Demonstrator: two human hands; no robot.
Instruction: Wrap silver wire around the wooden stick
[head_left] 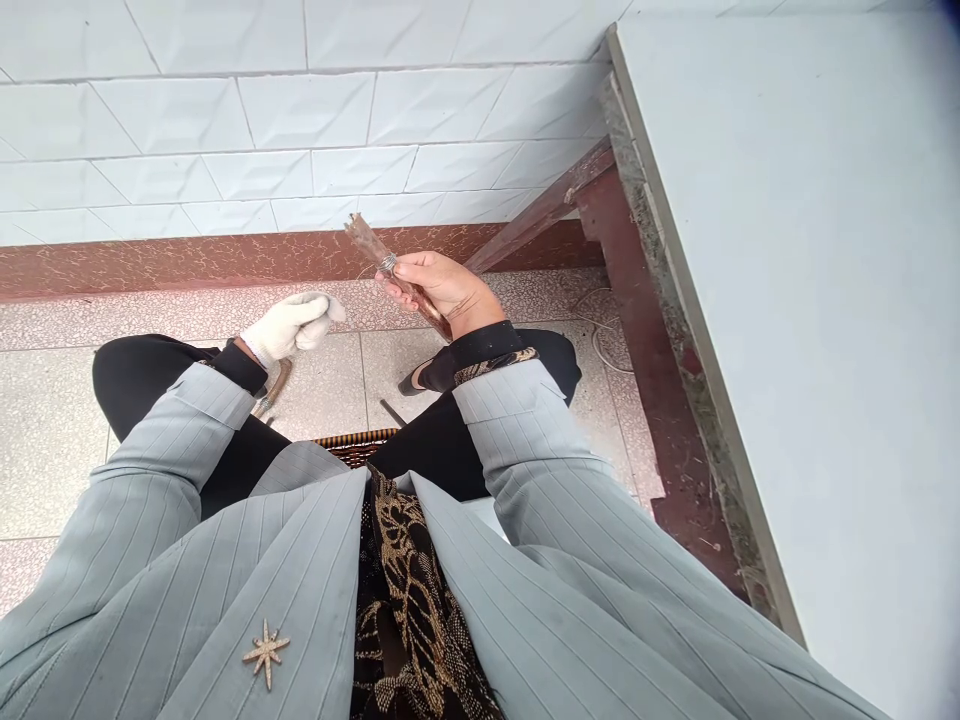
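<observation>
My right hand is bare and wrapped round a brown wooden stick, whose rough, splintered end points up and to the left. A silvery wire is wound round the stick just by my thumb. To the left, my left hand wears a white knitted glove. Its fingers are curled closed, apart from the stick; what they pinch, if anything, is too small to make out. Below that hand a curved brown piece shows, partly hidden by my sleeve and knee.
A white-topped table with a dark red frame stands at my right. Ahead is a white tiled wall with a brown skirting. Loose pale wire lies on the floor by the table. A woven wicker edge shows between my legs.
</observation>
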